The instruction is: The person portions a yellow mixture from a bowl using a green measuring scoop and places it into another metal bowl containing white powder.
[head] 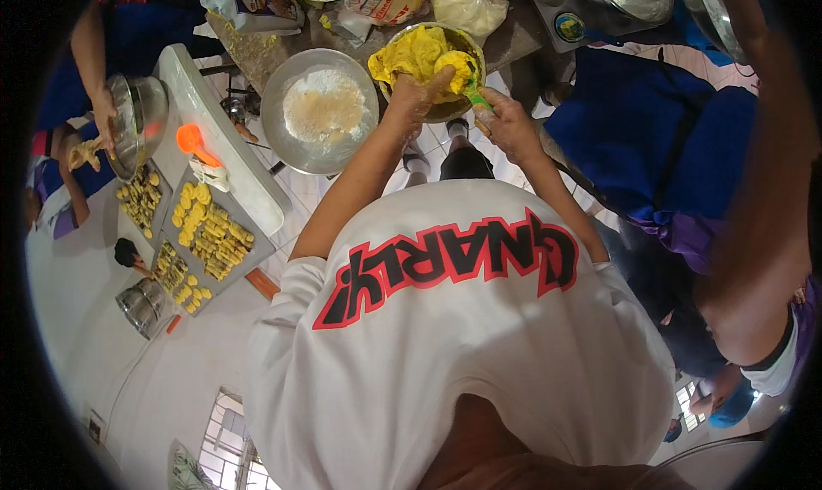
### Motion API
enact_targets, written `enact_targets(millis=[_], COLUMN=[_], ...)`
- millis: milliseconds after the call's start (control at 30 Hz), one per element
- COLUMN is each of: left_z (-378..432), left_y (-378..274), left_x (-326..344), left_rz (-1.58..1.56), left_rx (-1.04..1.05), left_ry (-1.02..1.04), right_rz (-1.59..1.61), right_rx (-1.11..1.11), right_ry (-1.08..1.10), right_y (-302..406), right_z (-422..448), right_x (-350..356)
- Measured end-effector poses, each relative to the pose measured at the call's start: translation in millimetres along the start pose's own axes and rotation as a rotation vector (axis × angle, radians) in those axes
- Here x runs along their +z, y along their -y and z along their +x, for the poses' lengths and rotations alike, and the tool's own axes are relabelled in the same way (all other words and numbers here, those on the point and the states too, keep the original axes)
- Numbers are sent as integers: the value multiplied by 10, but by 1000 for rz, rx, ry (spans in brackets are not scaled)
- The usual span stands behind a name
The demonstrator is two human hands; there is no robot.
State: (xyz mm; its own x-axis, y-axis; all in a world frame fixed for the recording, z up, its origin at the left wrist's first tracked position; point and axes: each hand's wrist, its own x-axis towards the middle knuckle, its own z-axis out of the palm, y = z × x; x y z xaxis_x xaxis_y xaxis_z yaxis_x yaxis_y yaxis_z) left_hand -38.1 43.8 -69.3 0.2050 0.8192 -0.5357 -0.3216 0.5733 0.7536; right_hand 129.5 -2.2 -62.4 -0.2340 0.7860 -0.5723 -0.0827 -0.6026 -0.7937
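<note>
Above a metal bowl (476,46), my left hand (414,101) grips a crumpled, yellow-coated sheet (411,52); whether it is cloth or plastic I cannot tell. My right hand (510,121) is closed around the green handle of a utensil (476,97). A thick yellow mass (457,66) sits at the utensil's head, beside my left fingers. The yellow material partly hides the inside of the bowl. Left of my left forearm is a wide metal bowl (277,114) holding white and light-brown powder (324,105).
A clear plastic bag of pale powder (467,5) and other packages stand beyond the bowl. On the left table (225,130) are trays of yellow pieces (218,233) and an orange scoop (196,144). Co-workers stand left and right; one's arm (751,201) is close on the right.
</note>
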Motion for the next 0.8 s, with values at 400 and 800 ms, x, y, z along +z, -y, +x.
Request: enact_targets(millis=[400, 800], left_z=[20, -19], left_y=[126, 109], left_x=[117, 145], left_rz=[247, 207], left_rx=[134, 171], left_ry=[-85, 13], right_rz=[-314, -98], right_rx=[-174, 62], right_ry=[-48, -26], right_y=[-222, 16], right_z=[67, -34], right_x=[-47, 82])
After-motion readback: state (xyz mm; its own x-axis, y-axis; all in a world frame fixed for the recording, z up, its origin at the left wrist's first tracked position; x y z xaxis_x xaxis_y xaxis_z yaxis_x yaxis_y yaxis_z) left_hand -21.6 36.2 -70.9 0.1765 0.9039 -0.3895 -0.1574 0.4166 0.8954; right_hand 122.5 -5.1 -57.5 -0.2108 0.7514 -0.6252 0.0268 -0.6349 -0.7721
